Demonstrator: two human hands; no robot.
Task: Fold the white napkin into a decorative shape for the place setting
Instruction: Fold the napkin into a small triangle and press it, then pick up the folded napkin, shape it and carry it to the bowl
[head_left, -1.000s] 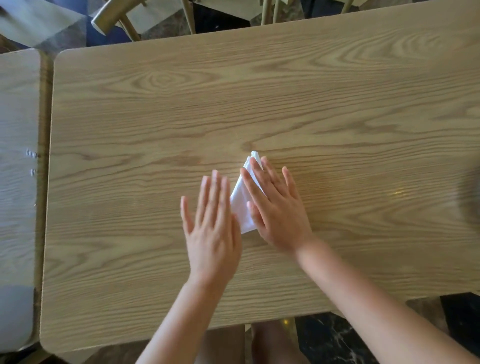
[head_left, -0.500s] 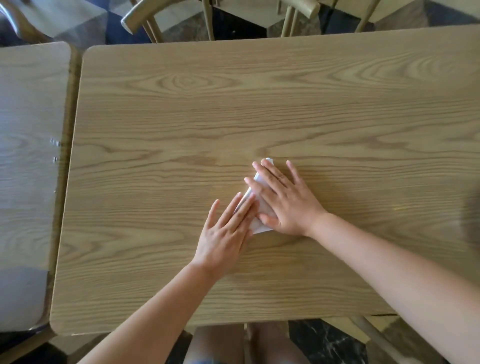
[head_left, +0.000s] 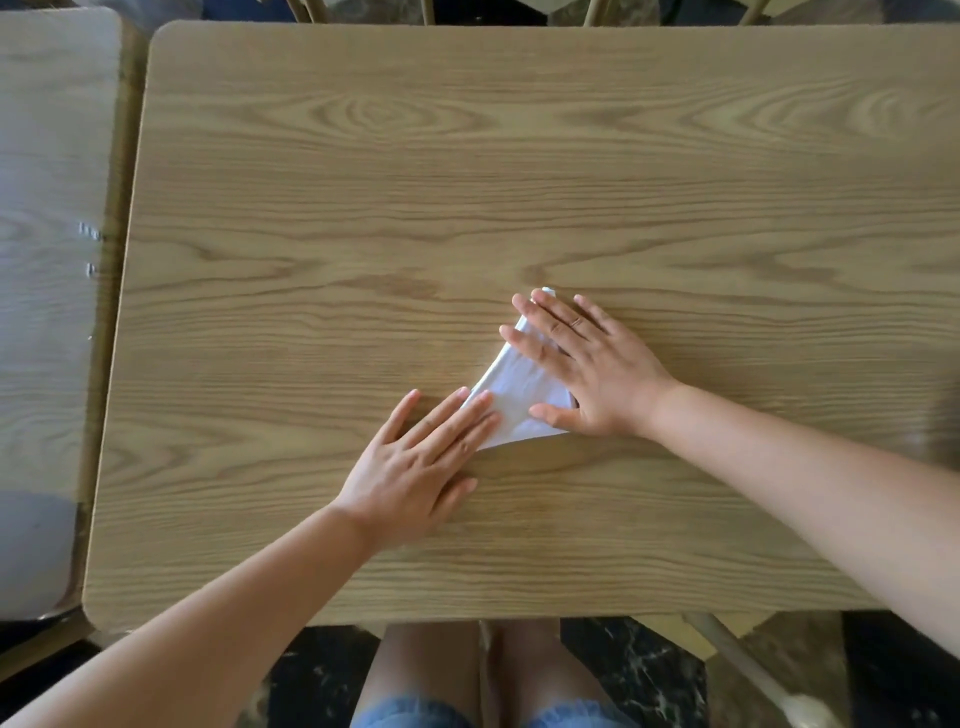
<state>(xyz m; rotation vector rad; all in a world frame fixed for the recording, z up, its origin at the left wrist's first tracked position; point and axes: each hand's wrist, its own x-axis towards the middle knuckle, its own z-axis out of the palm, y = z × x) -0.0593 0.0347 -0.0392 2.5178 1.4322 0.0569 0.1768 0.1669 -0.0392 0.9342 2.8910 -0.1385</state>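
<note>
— Where was the white napkin?

— It lay flat on the wooden table, a little toward the near edge, folded into a narrow triangle whose tip pointed away from the person.

— And the hands?

— The right hand was laid palm down over the napkin's right side. Its fingers were straight and a little spread, reaching up toward the tip, and the thumb rested on the cloth near the lower right corner. Nothing was pinched or lifted.

— The left one?

— The left hand was flat too, with its fingers close together. Only their tips pressed the napkin's lower left corner; the palm sat on bare wood.

— Anything around it?

— A second table stood just beside the first, on the left.
</note>
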